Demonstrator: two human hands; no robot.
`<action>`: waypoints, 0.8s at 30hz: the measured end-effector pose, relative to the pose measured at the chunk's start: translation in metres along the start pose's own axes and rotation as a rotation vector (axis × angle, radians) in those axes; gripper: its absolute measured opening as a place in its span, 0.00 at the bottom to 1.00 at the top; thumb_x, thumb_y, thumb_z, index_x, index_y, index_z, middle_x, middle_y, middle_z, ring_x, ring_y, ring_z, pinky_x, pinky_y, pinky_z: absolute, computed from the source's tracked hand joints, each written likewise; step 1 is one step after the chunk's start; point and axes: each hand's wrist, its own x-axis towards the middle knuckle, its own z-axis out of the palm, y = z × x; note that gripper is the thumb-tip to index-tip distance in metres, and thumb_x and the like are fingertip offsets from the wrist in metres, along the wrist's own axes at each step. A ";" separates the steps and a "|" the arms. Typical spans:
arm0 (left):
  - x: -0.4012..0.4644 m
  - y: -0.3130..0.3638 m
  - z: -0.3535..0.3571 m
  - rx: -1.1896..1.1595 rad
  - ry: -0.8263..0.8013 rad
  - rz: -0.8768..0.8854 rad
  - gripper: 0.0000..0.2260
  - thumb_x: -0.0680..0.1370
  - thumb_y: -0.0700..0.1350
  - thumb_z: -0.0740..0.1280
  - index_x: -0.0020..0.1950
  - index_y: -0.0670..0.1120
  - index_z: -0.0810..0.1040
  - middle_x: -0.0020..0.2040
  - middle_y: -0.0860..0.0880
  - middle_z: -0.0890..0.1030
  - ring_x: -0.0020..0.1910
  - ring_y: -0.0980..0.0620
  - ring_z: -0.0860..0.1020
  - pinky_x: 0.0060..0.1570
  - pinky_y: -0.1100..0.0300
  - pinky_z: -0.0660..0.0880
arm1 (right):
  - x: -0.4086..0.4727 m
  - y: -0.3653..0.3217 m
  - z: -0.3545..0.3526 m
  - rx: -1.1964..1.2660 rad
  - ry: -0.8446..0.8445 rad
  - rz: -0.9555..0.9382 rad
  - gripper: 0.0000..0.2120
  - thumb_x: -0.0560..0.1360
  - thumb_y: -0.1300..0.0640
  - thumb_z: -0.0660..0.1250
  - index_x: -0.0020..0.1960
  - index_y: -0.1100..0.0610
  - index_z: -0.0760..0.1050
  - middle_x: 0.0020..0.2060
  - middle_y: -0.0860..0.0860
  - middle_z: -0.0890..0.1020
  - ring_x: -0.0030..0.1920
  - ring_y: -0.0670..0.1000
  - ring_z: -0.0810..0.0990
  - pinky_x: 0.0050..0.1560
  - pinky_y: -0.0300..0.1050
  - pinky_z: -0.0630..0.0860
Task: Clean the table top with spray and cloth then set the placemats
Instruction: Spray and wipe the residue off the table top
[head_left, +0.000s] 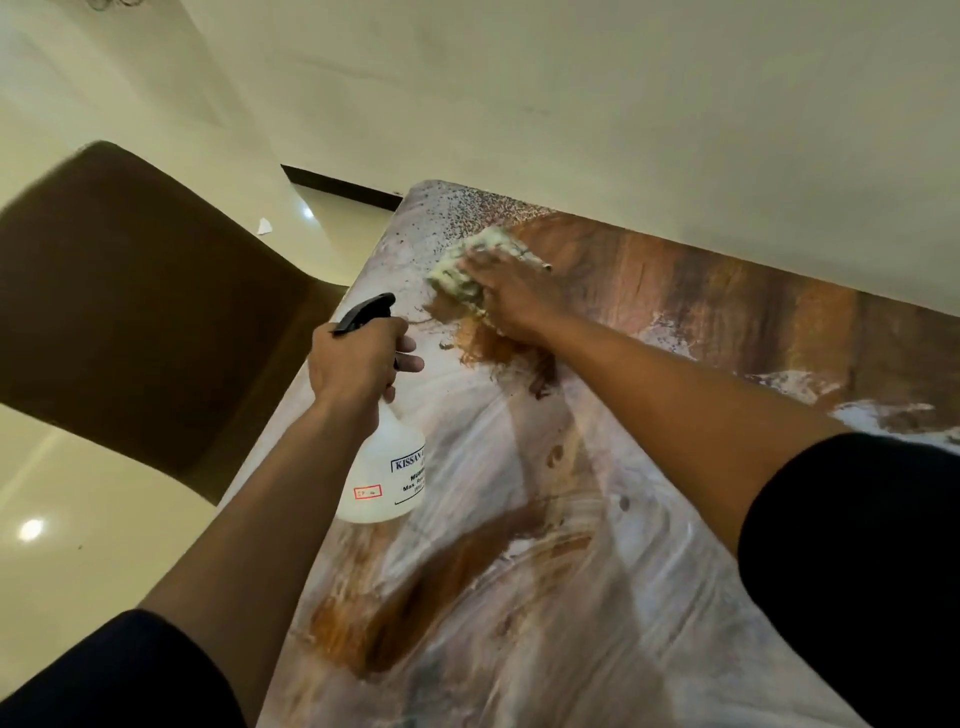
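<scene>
The wooden table top (727, 322) runs from the near right to the far corner, smeared with white streaks and wet droplets. My left hand (358, 358) grips the neck of a white spray bottle (384, 478) with a black trigger head, held over the table's left edge. My right hand (504, 296) presses flat on a pale yellow-green cloth (457, 270) near the far corner of the table. No placemats are in view.
A dark brown chair (135, 301) stands close to the table's left side. A cream wall (623, 104) runs right behind the table's far edge. Glossy cream floor (78, 545) lies at the left, with a small white scrap (265, 226) on it.
</scene>
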 end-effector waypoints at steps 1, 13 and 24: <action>0.007 0.004 -0.002 -0.001 -0.002 0.005 0.06 0.80 0.42 0.72 0.49 0.54 0.82 0.37 0.47 0.84 0.32 0.50 0.84 0.27 0.60 0.67 | 0.011 0.010 -0.006 0.019 0.028 0.074 0.26 0.85 0.56 0.55 0.81 0.42 0.57 0.82 0.45 0.56 0.81 0.52 0.54 0.79 0.63 0.52; 0.065 0.018 -0.014 0.061 -0.036 -0.033 0.03 0.80 0.43 0.73 0.51 0.51 0.83 0.35 0.48 0.84 0.30 0.52 0.82 0.28 0.59 0.69 | 0.066 -0.010 0.002 0.010 0.183 0.277 0.28 0.82 0.56 0.61 0.80 0.46 0.59 0.80 0.49 0.62 0.80 0.56 0.57 0.79 0.66 0.50; 0.093 0.032 -0.009 0.041 -0.024 -0.076 0.02 0.79 0.42 0.73 0.47 0.47 0.83 0.34 0.49 0.83 0.30 0.52 0.82 0.27 0.61 0.68 | 0.102 0.017 -0.001 0.113 0.187 0.238 0.27 0.84 0.54 0.55 0.81 0.41 0.56 0.82 0.44 0.56 0.81 0.52 0.54 0.79 0.61 0.52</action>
